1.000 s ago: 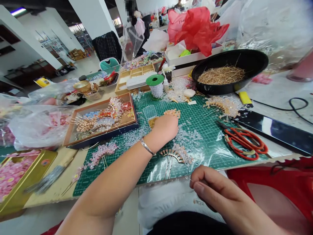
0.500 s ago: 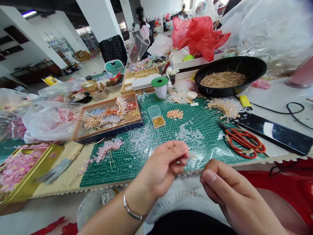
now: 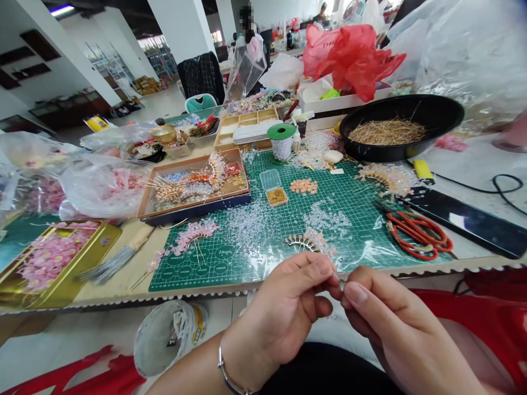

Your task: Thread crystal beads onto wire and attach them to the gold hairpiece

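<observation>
My left hand [image 3: 294, 299], with a bangle on its wrist, is closed in a pinch. Its fingertips meet those of my right hand [image 3: 382, 312], which is pinched too, just past the front edge of the green cutting mat [image 3: 230, 269]. A thin, pale bit shows between the fingertips, too small to name. Right behind my left hand lies a curved gold hair comb [image 3: 302, 241] with pale, peach-tinted beads at its right end. Around it are loose clear beads [image 3: 327, 219], peach flower-like pieces [image 3: 303, 186] and a small clear box of gold beads [image 3: 276, 196].
Red-handled scissors [image 3: 420, 236] and a black phone [image 3: 465, 222] lie at right. A pink beaded comb [image 3: 195, 236] and a shallow box of ornaments [image 3: 144, 206] are at left. Behind stand a spool [image 3: 282, 145] and a black bowl [image 3: 453, 118]. A bucket [image 3: 160, 340] stands below.
My hands, apart before, have come together at the fingertips. My left hand has moved right and down, uncovering the gold hair comb on the mat. The view has shifted slightly.
</observation>
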Demonstrator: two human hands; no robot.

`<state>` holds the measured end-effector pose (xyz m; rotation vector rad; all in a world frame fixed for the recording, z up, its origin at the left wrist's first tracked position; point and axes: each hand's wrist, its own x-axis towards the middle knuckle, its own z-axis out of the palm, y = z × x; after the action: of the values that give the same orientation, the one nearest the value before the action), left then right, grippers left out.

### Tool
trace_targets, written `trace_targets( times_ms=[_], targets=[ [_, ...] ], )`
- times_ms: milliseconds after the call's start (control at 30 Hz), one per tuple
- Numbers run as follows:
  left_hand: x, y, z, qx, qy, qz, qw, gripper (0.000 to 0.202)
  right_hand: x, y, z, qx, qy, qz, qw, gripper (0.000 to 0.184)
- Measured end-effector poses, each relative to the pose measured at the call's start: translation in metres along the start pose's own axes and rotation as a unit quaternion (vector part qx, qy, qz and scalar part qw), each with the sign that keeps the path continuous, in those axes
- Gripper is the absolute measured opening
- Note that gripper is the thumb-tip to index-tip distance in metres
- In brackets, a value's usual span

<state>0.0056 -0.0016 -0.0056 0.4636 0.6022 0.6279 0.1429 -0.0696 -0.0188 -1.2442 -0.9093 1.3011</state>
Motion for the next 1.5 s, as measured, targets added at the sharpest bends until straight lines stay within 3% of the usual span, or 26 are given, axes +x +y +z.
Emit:
trace_targets(
  times_ms=[500,800,967,1033,1067,1167,1200,1233,1333,1500],
  targets=[
    [-0.002,-0.001,-0.002,0.001,0.003,0.004,1.0,0.026,0.001,0.003,0.002,0.014,-0.011,-0.007,1.0,0.042],
    [-0.002,-0.003,-0.002,0.017,0.007,0.044,0.999,0.024,0.003,0.007,0.0,0.024,-0.013,0.004,1.0,0.039],
    [-0.003,-0.001,-0.002,0.118,0.01,0.091,0.989,0.02,0.005,0.008,-0.001,0.027,-0.024,0.023,0.999,0.041],
    [-0.006,0.004,-0.003,0.259,0.008,0.157,0.953,0.015,0.004,0.008,-0.003,0.035,-0.036,0.042,0.998,0.042],
    [-0.008,0.007,-0.004,0.351,0.002,0.216,0.911,0.012,0.004,0.008,-0.004,0.04,-0.043,0.053,0.997,0.041],
    [-0.011,0.016,-0.006,0.572,-0.031,0.404,0.713,0.008,0.005,0.008,-0.008,0.056,-0.077,0.08,0.992,0.036],
    [-0.011,0.02,-0.006,0.606,-0.043,0.439,0.662,0.01,0.006,0.007,-0.009,0.062,-0.087,0.087,0.991,0.034],
    [-0.01,0.022,-0.006,0.628,-0.054,0.454,0.63,0.01,0.007,0.007,-0.01,0.067,-0.091,0.091,0.989,0.033],
    [-0.004,0.03,-0.004,0.664,-0.071,0.444,0.597,0.005,0.009,0.009,-0.016,0.084,-0.09,0.104,0.987,0.03],
    [0.015,0.041,0.003,0.691,-0.107,0.404,0.59,0.011,0.013,0.014,-0.03,0.124,-0.074,0.102,0.984,0.023]
  ],
)
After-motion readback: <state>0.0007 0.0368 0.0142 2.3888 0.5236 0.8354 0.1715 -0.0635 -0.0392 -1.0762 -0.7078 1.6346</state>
